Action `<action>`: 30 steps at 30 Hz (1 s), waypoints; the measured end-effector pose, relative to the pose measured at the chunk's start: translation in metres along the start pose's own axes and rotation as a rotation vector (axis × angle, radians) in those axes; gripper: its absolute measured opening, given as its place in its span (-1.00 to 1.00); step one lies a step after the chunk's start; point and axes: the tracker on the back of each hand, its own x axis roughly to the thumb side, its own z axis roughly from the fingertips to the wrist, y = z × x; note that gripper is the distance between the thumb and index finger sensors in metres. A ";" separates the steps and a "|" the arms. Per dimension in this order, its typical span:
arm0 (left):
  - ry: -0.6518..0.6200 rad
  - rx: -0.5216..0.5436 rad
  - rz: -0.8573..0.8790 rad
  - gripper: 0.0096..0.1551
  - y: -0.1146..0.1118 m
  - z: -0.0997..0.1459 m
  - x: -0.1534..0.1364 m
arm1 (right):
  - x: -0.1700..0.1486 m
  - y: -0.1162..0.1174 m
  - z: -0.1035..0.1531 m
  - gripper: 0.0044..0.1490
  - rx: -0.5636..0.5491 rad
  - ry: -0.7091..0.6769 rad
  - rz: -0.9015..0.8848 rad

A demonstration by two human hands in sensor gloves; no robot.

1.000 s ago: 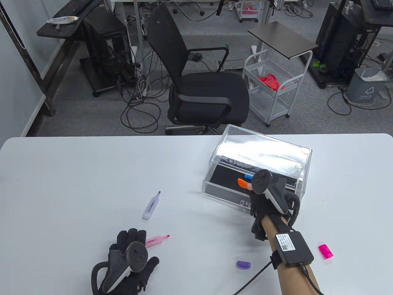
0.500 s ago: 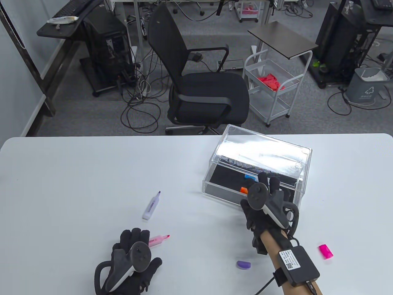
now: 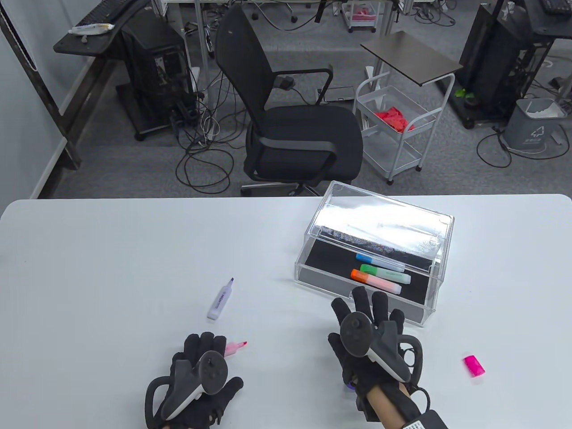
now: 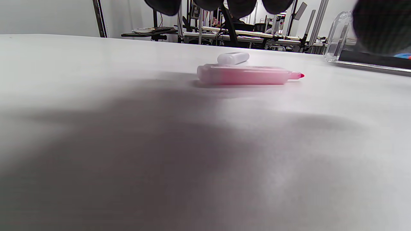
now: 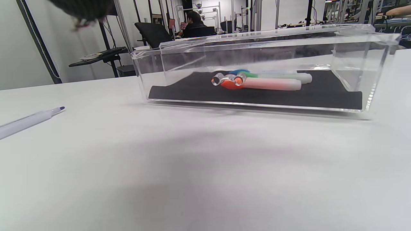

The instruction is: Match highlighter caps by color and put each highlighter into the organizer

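The clear organizer (image 3: 435, 272) holds three capped highlighters on its black liner: blue (image 3: 364, 258), green (image 3: 385, 270) and orange (image 3: 375, 281). My right hand (image 3: 363, 313) hovers just in front of it, fingers spread and empty. Under that wrist only a sliver of the purple cap (image 3: 347, 384) shows. The pink cap (image 3: 473, 365) lies to the right. An uncapped purple highlighter (image 3: 220, 300) lies left of centre. The uncapped pink highlighter (image 3: 235, 347) pokes out beside my left hand (image 3: 206, 353), whose straight fingers are above the table. It lies free (image 4: 244, 74) in the left wrist view.
The organizer's raised clear lid (image 3: 384, 214) stands at the back of the box. Its front wall (image 5: 257, 106) faces my right hand. An office chair (image 3: 295, 134) and a white cart (image 3: 397, 134) stand beyond the table's far edge.
My right hand has pulled back out of the organizer toward the near edge, leaving the orange highlighter inside. My left hand crept slightly right and forward over the pink highlighter.
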 end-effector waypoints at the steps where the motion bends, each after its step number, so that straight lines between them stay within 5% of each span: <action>1: 0.002 -0.004 -0.006 0.14 -0.001 -0.001 0.001 | 0.000 0.002 0.003 -0.08 0.010 0.003 -0.012; 11: -0.029 -0.006 -0.028 0.15 -0.002 -0.001 0.011 | -0.004 0.034 0.021 -0.07 0.026 0.020 -0.113; 21: -0.043 0.013 -0.035 0.17 -0.002 0.004 0.016 | -0.012 0.052 0.011 -0.06 0.036 0.025 -0.118; 30: -0.096 0.153 0.012 0.15 0.009 0.015 0.033 | -0.034 0.055 0.008 -0.06 0.065 0.072 -0.182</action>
